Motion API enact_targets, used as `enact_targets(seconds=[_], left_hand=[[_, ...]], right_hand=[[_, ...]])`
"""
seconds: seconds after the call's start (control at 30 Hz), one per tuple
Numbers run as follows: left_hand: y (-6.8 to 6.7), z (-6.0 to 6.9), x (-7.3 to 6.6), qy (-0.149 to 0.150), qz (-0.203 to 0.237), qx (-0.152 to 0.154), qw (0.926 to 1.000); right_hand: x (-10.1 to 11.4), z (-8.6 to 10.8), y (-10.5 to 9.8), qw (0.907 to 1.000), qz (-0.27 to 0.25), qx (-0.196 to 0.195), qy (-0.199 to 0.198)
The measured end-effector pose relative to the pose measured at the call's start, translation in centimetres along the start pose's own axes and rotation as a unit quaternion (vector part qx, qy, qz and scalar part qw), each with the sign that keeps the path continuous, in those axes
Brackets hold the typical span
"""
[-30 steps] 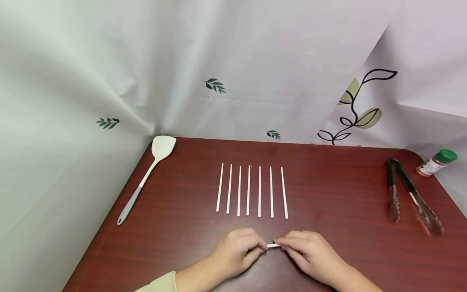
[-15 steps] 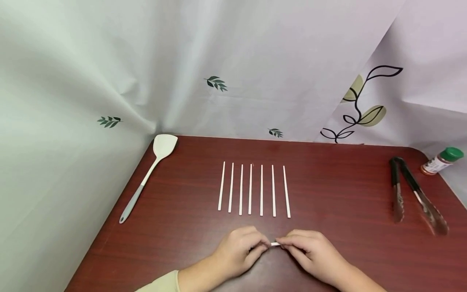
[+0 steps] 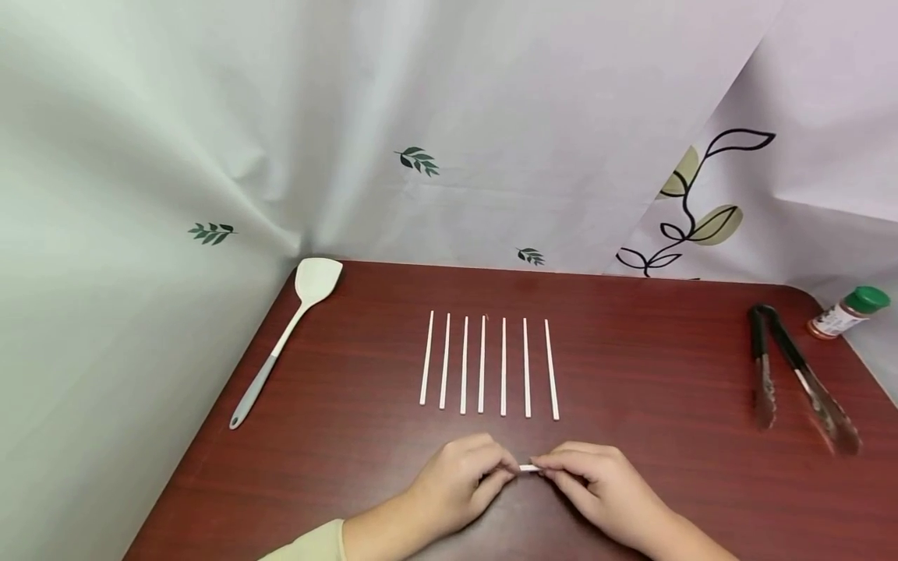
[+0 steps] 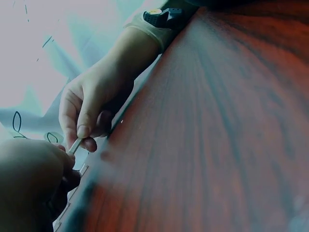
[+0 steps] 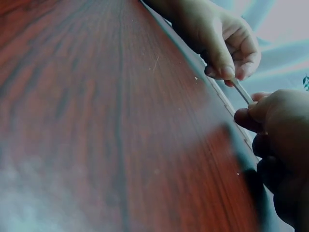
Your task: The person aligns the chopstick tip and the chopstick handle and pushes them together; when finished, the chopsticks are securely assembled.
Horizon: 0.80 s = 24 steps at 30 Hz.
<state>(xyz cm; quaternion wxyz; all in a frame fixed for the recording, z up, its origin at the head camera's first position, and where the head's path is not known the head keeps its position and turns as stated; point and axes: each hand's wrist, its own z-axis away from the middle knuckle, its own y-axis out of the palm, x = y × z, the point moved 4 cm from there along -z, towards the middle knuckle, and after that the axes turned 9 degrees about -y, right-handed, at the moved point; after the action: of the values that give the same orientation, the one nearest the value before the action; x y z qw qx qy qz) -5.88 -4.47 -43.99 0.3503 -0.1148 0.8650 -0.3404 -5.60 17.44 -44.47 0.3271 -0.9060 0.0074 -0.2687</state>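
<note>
Both hands meet near the front of the table. My left hand (image 3: pixel 466 479) and my right hand (image 3: pixel 596 479) pinch one white chopstick (image 3: pixel 528 468), held sideways between them. Only a short stretch of it shows; both ends are hidden by the fingers. In the left wrist view the chopstick (image 4: pixel 75 146) runs from one set of fingertips to the other, and the right wrist view shows the same piece of chopstick (image 5: pixel 241 91). Just beyond the hands, several white chopsticks (image 3: pixel 481 365) lie side by side in a row, pointing away from me.
A white spatula (image 3: pixel 286 331) with a grey handle lies along the left side of the dark red table (image 3: pixel 337 436). On the right are metal tongs (image 3: pixel 793 366) with black handles, spread apart. A green-capped shaker bottle (image 3: pixel 845 313) stands at the far right corner. Patterned curtain (image 3: pixel 477 117) surrounds the back.
The head view has shifted slightly, moving the whole scene a little rightward. Both hands keep their pinch on the chopstick, and the visible stretch between them looks slightly shorter than a second ago.
</note>
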Motion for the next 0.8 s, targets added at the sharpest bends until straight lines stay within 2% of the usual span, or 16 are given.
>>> enact_targets(seconds=[0.07,0.23,0.3,0.4,0.47,0.6,0.67,0.73,0.8], left_hand=[[0.1,0.0,0.1,-0.018,-0.001,0.004,0.9998],[0.2,0.0,0.2,-0.045,-0.01,0.001,0.9989],[0.1,0.0,0.3,-0.057,-0.005,-0.005,0.9984],[0.1,0.0,0.5,-0.082,0.019,-0.012,0.9964],[0.1,0.1,0.6,-0.103,0.053,-0.015,0.9932],[0.3,0.1,0.8,-0.152,0.132,-0.016,0.9794],[0.4,0.1,0.9,-0.165,0.153,-0.011,0.9743],[0.5,0.1,0.9,-0.157,0.156,0.002,0.9752],[0.5,0.0,0.6,-0.117,0.132,0.021,0.9841]], right_hand=[[0.0,0.0,-0.1,0.9999,0.011,-0.004,-0.005],[-0.1,-0.3,-0.5,0.9956,0.056,-0.029,-0.069],[-0.5,-0.3,-0.9,0.9941,0.065,-0.051,-0.07],[-1.2,-0.1,-1.7,0.9943,0.054,-0.083,-0.039],[-1.7,0.2,-2.2,0.9946,0.037,-0.097,-0.003],[-2.3,0.7,-2.8,0.9924,0.013,-0.094,0.079],[-2.5,0.8,-2.8,0.989,0.004,-0.093,0.115],[-2.6,1.0,-2.8,0.9836,-0.015,-0.102,0.148],[-2.8,1.1,-2.9,0.9749,-0.04,-0.126,0.179]])
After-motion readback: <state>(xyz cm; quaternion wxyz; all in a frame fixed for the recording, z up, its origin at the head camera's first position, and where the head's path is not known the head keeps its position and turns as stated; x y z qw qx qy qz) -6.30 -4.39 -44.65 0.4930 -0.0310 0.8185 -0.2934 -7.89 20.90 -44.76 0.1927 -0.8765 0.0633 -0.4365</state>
